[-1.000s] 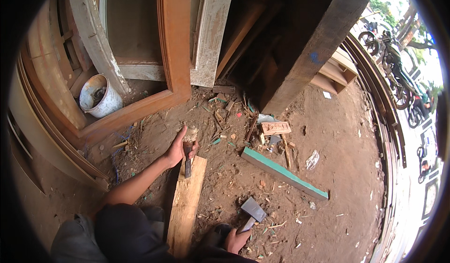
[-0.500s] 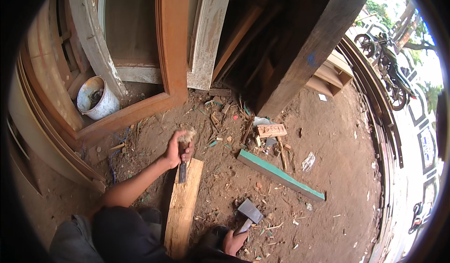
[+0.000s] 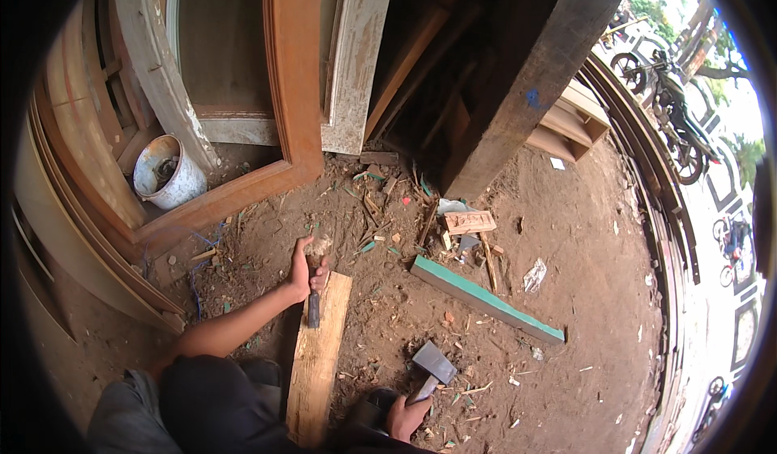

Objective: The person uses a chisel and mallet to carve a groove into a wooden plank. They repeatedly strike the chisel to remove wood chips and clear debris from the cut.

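Observation:
My left hand is closed around a chisel with a pale, frayed top on its handle. The chisel's dark blade is over the upper part of a rough light-wood plank, which lies lengthwise on the dirt in front of me; whether the tip touches it I cannot tell. My right hand, low and right of the plank, grips the handle of a hammer with a blocky grey metal head. A green-topped beam lies diagonally beyond the hammer.
Wooden door frames lean at upper left around a paint-stained white bucket. A thick dark post stands behind wood offcuts and scattered chips. A wooden shelf unit stands upper right. Long planks line the right side, with motorcycles beyond.
My left hand and the chisel have moved a little toward me along the plank. My right hand and the hammer have stayed about in place. The view has shifted slightly.

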The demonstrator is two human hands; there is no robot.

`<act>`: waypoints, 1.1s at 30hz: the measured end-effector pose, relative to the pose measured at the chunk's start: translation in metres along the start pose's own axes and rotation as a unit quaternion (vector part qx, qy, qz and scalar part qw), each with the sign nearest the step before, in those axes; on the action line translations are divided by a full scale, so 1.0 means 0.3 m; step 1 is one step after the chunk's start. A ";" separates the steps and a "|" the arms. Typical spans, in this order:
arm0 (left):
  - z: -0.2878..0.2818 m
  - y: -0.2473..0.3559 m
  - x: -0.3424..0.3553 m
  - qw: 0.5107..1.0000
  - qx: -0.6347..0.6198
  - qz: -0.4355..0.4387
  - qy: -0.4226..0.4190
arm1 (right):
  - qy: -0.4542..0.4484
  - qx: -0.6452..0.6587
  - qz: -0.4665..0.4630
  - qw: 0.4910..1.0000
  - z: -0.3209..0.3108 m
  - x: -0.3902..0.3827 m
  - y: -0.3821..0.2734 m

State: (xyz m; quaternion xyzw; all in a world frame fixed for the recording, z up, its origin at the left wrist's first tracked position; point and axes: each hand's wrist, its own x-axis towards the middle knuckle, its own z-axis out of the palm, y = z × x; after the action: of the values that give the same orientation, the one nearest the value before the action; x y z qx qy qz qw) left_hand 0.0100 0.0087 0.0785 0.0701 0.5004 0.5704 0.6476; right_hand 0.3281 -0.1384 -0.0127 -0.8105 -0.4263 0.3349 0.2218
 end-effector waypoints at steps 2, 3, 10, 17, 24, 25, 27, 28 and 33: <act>-0.017 0.018 0.013 0.998 -0.028 0.019 0.043 | -0.001 0.012 -0.013 1.000 0.001 0.004 0.004; -0.026 0.041 0.022 0.998 -0.025 0.064 0.011 | 0.000 0.012 -0.018 1.000 -0.001 0.003 0.007; -0.041 -0.012 0.033 0.993 0.021 0.070 -0.088 | -0.008 -0.007 0.004 1.000 -0.002 -0.001 0.003; -0.083 -0.059 0.018 0.999 -0.002 -0.022 -0.036 | -0.010 0.002 0.006 1.000 -0.002 0.007 0.022; -0.009 0.036 0.009 0.985 0.053 0.118 -0.111 | -0.009 0.003 0.013 1.000 0.001 0.003 0.002; -0.008 0.009 0.005 0.981 0.115 0.115 -0.108 | -0.007 0.001 0.008 1.000 -0.001 0.002 -0.002; -0.018 -0.025 0.001 0.997 0.020 0.000 -0.073 | -0.005 0.001 0.000 1.000 -0.006 0.001 -0.006; -0.024 -0.019 0.007 0.997 0.010 0.024 -0.075 | -0.004 0.006 0.000 1.000 -0.007 0.001 -0.008; -0.023 0.115 0.026 0.980 -0.107 0.098 -0.138 | -0.001 -0.011 -0.007 1.000 -0.007 -0.004 -0.010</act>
State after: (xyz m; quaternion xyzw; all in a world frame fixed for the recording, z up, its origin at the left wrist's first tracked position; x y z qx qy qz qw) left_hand -0.0194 0.0233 0.0936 0.1267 0.3331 0.6662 0.6551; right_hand 0.3275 -0.1379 -0.0089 -0.8094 -0.4359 0.3293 0.2154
